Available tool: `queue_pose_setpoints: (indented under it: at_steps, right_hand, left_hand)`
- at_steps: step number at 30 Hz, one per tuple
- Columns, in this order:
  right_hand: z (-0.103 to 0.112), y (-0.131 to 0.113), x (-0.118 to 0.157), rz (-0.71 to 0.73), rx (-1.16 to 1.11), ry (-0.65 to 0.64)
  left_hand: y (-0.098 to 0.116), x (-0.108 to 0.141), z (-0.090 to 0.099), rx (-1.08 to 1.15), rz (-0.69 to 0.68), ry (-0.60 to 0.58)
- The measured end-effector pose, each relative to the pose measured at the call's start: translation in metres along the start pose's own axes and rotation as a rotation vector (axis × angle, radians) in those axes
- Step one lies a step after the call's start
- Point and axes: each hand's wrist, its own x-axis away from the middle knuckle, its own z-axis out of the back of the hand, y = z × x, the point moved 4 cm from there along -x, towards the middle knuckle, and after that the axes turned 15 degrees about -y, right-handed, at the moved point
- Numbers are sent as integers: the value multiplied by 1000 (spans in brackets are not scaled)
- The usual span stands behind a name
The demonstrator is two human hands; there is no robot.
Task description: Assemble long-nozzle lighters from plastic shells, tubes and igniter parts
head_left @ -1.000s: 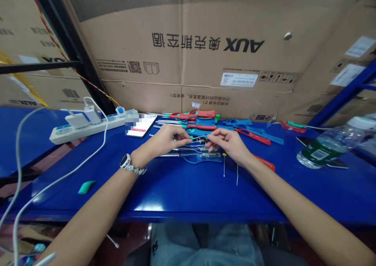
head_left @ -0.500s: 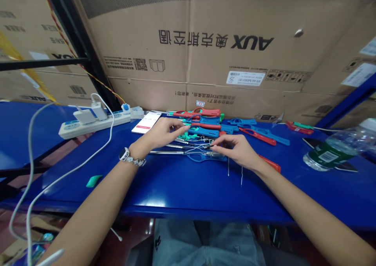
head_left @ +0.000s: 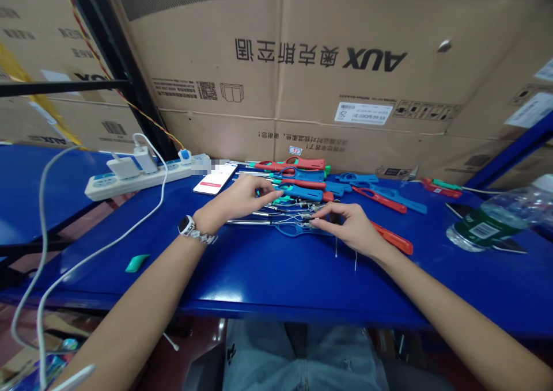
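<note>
My left hand [head_left: 253,195], with a watch [head_left: 186,226] at the wrist, is closed over the left side of the lighter pile; what its fingertips grip is hidden. Thumb and forefinger of my right hand [head_left: 345,224] pinch a small dark part with thin white wires [head_left: 298,217]. Two wire ends hang down below my right fingers. Beneath the wires lies a blue lighter shell [head_left: 290,231] with a metal tube beside it. Red lighters [head_left: 306,164] and blue lighters [head_left: 305,193] lie behind my hands.
Blue and red shells [head_left: 384,200] lie right of the pile. A plastic bottle [head_left: 484,224] rests at the right. A phone [head_left: 215,179], a white power strip [head_left: 101,188] and a green piece [head_left: 137,262] are on the left. A large carton [head_left: 302,86] stands behind.
My left hand has shifted slightly to the right and its fingers have curled a little. My right hand has moved slightly and still pinches the dark part.
</note>
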Motion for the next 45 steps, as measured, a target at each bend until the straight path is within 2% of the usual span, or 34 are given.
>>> queue_pose_setpoints:
  at_steps: [10, 14, 18, 25, 31, 40, 45]
  right_hand:
    - [-7, 0, -2, 51, 20, -19]
    - [-9, -7, -2, 162, 150, -104]
    - [-8, -8, -2, 216, 301, -108]
    - [-12, -4, -1, 224, 416, -91]
    - [-13, -2, -1, 255, 418, -101]
    - [-15, -1, -1, 253, 519, -158]
    - [-15, -10, 4, 389, 665, -176]
  left_hand:
    - [4, -1, -3, 1, -10, -23]
    - [17, -2, -10, 17, -112, -50]
    - [30, -4, -25, 30, -187, -140]
    - [28, -10, -45, -111, -152, -254]
    - [26, -12, -51, -137, -165, -261]
    - [29, -10, -50, -180, -140, -294]
    - [31, -9, -48, -222, -127, -318]
